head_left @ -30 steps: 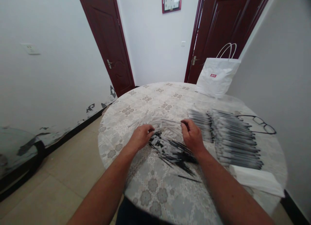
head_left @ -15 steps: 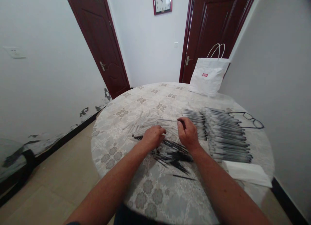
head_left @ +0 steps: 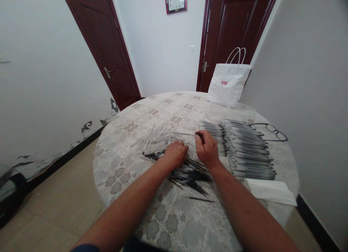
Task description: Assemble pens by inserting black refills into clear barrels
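My right hand is closed in a pinch on a thin pen, which points left over the pile. My left hand rests with curled fingers at the edge of the black refills; whatever its fingertips hold is hidden. Loose whitish pen barrels lie scattered beyond and left of it. Small black pieces, perhaps caps, are by my left wrist. Right of my right hand lies a short row of pens, touching a larger stacked row of pens.
A round table with a patterned cloth bears everything. At its back right stands a white paper bag. Eyeglasses lie at the right edge, and a folded white item sits near the right front. One refill lies apart.
My left hand has moved slightly right, nearer my right hand, its fingers more curled under. My right hand still grips the pen. The whole view has shifted a little.
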{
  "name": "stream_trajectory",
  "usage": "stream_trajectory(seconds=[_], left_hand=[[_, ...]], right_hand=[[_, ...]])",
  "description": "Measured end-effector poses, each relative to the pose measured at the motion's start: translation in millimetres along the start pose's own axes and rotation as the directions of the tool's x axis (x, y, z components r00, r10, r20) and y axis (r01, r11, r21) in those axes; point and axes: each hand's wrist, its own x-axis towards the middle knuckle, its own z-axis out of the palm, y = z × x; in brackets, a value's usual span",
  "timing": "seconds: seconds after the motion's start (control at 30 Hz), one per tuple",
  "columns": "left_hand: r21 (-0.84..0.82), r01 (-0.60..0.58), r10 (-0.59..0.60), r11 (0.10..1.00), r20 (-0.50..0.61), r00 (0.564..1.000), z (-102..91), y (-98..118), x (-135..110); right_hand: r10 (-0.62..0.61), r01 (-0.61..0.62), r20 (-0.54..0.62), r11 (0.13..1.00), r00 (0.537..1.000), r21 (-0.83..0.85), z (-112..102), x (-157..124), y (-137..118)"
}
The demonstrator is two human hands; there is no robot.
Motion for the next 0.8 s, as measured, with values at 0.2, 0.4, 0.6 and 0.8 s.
stream_trajectory(seconds=[0.2,0.4,0.6,0.8], left_hand=[[-0.124,-0.021,0.009,0.992,-0.092,0.996,0.7,-6.1,-7.8],[-0.66,0.119,-0.348,0.742,-0.227,0.909,-29.4,-39.4,-36.8],[-0.995,-0.041,-0.559,0.093,-0.086,0.824,-36.0,-63.2,-57.1],[-0.96,-0.152,-0.536,-0.233,-0.004,0.844,-20.8,-68.4,-55.0]], right_hand=[[0.051,-0.051,-0.006,0.998,0.999,0.047,-0.7,-0.8,-2.5],[0.272,-0.267,0.023,0.918,0.962,0.295,-0.7,-1.5,-1.2],[0.318,-0.324,0.089,0.841,0.944,0.434,1.1,-4.8,-11.8],[0.297,-0.332,0.149,0.855,0.943,0.399,5.9,-12.6,-19.5]])
